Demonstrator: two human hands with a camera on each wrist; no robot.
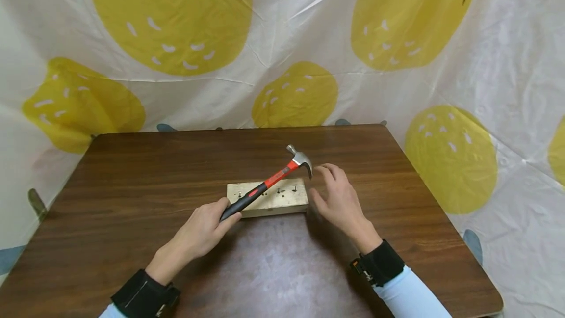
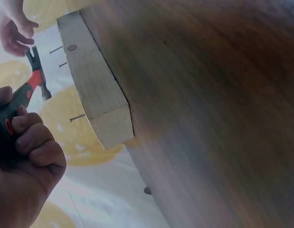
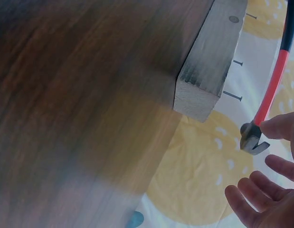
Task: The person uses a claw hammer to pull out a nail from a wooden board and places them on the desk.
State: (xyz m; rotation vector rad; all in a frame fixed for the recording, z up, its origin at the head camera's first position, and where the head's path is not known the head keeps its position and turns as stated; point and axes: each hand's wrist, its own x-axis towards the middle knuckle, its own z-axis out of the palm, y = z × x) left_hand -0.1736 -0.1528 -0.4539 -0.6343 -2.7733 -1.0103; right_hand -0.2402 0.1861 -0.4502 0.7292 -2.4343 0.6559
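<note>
My left hand [image 1: 200, 229] grips the black end of a claw hammer [image 1: 279, 175] with a red and black handle. In the head view the hammer slants up to the right, its steel head [image 1: 301, 158] beyond the block, claw toward my right hand. Below it lies a pale wooden block [image 1: 287, 201] on the table. Nails [image 2: 77, 118] stick up out of the block's top, as both wrist views show. My right hand [image 1: 339, 200] hovers just right of the block, fingers spread and loosely bent, holding nothing. Its thumb [image 3: 277, 126] is close to the hammer head in the right wrist view.
The brown wooden table [image 1: 145, 175] extends around the block on all sides. Behind and beside it hangs a white cloth [image 1: 282, 23] printed with yellow fruit. Black bands [image 1: 380, 261] wrap both wrists over light blue sleeves.
</note>
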